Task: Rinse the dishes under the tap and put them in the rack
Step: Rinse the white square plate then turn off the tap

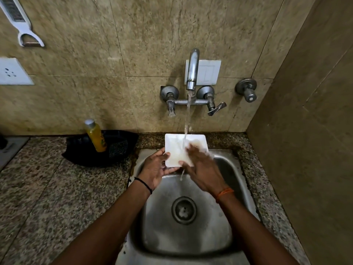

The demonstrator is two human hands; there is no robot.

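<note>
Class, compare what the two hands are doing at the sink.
The left hand grips the white plate by its edge; the right hand lies flat across its face, rubbing. The left wrist wears a black band, the right an orange one. Both touch the plate under the water.

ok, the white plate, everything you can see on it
The white plate is square with rounded corners and a shallow rim; it looks like glossy ceramic or plastic. It is held tilted over the back of the sink, with the tap's stream landing on it. The left hand grips its near-left corner; the right hand rubs its wet face.
</note>
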